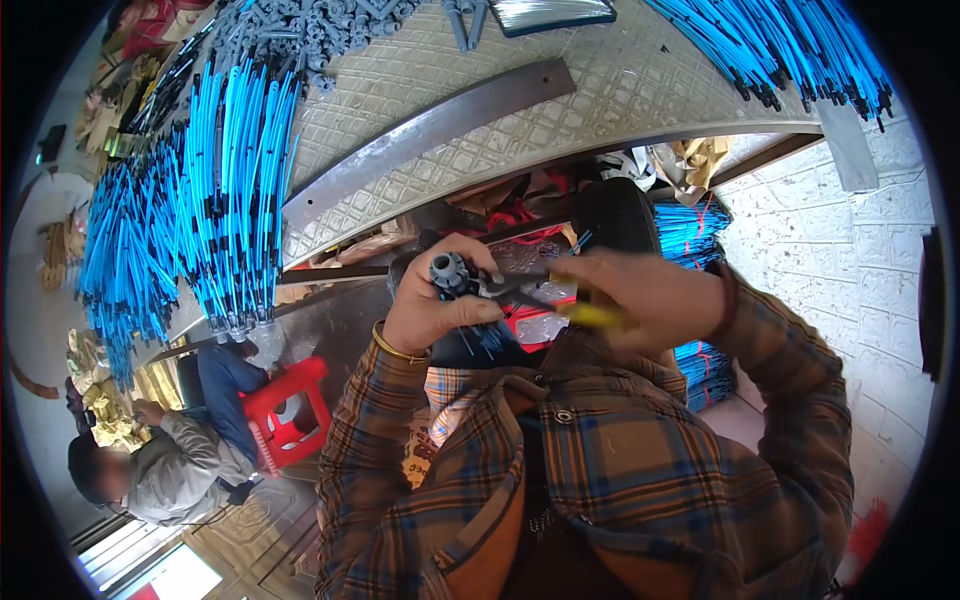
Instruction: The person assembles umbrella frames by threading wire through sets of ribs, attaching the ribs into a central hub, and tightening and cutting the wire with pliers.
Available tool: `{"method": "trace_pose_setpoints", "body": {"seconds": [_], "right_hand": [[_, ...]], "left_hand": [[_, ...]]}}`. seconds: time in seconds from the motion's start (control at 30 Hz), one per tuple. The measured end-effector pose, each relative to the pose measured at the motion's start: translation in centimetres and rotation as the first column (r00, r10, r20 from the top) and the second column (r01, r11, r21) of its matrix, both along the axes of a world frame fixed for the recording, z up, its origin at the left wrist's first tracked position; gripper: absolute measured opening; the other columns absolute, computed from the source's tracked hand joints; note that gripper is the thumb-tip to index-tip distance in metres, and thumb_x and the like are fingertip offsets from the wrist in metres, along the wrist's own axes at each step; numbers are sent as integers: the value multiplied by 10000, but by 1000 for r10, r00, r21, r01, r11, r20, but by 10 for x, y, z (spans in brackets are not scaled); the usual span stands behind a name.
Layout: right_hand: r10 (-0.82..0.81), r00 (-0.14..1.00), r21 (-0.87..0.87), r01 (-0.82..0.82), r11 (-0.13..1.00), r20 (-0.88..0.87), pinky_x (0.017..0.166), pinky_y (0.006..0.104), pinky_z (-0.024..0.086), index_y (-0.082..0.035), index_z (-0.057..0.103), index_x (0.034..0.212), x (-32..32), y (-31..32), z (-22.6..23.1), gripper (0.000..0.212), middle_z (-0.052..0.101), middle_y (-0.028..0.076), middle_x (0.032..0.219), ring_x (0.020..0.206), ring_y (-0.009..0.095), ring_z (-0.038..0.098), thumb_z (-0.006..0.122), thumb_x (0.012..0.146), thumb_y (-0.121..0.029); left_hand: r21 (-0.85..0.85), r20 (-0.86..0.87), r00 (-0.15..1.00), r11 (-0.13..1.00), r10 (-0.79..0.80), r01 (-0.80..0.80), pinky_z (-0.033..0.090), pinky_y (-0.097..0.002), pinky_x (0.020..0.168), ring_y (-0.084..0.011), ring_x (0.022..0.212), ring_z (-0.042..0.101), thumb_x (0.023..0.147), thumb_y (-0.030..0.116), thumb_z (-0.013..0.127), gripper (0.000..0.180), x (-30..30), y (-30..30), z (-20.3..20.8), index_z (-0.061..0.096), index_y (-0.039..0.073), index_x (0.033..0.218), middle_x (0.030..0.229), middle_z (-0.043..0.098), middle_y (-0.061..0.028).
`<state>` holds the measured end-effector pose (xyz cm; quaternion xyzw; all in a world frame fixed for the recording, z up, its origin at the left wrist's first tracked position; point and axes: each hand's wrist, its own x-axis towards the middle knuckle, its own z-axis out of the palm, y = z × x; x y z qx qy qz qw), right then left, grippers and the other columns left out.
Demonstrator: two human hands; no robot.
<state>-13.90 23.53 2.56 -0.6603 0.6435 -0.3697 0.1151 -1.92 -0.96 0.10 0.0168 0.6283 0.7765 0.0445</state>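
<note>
My left hand is closed around a grey plastic fitting with a round hollow end turned up. Thin blue strands hang below that hand. Smeared by motion, my right hand grips a pair of pliers with yellow handles. The dark jaws of the pliers reach left to the side of the fitting, close to my left fingers. Whether the jaws touch or bite anything there is hard to make out. Both hands are over my lap, in front of the table edge.
A patterned table bears a curved metal strip, a heap of grey fittings and bunches of blue tubes. More blue bundles stand by the white brick wall. At left, a person is near a red stool.
</note>
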Motion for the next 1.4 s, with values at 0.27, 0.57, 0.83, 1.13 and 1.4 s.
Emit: {"method": "trace_pose_setpoints", "body": {"seconds": [0.27, 0.57, 0.83, 1.13, 1.4], "right_hand": [[-206, 522, 457, -414, 787, 828, 642, 333, 508, -26, 312, 1301, -13, 6, 16, 648, 590, 132, 822, 747, 234, 616, 649, 788, -235], [-315, 363, 465, -480, 743, 877, 579, 326, 493, -4, 370, 1224, -1, 3, 20, 446, 591, 124, 783, 667, 219, 595, 543, 855, -186], [-279, -569, -171, -612, 773, 773, 393, 307, 480, 13, 412, 1073, 52, 13, -62, 304, 576, 155, 652, 454, 211, 566, 452, 928, -251], [-356, -320, 75, -643, 762, 878, 574, 328, 555, 9, 441, 1015, 14, 13, -25, 284, 606, 170, 805, 703, 248, 644, 452, 932, -262], [-396, 57, 339, -636, 693, 916, 705, 352, 559, 10, 453, 1049, -17, 5, 24, 281, 601, 167, 952, 903, 258, 635, 482, 922, -239]], "left_hand": [[10, 8, 998, 997, -70, 70, 410, -254, 818, -116, 898, 530, 598, 45, 787, 438, -4, 4, 9, 581, 33, 985, 959, 566, -25], [61, -29, 992, 991, 120, -118, 416, -252, 814, -122, 905, 531, 586, 79, 810, 514, 5, 5, 4, 584, 26, 1044, 979, 572, -29], [85, -26, 998, 994, -64, 66, 422, -257, 809, -130, 890, 536, 548, 90, 825, 556, 2, 5, -5, 585, 1, 1042, 949, 578, -44], [61, 102, 989, 993, -111, 105, 446, -291, 793, -180, 892, 568, 514, 257, 865, 667, 1, 6, 19, 566, -22, 1040, 969, 591, -121], [-92, 191, 969, 980, -158, 178, 430, -267, 822, -152, 912, 564, 560, 123, 795, 541, -2, 13, 35, 580, -15, 1037, 1013, 591, -99]]}}
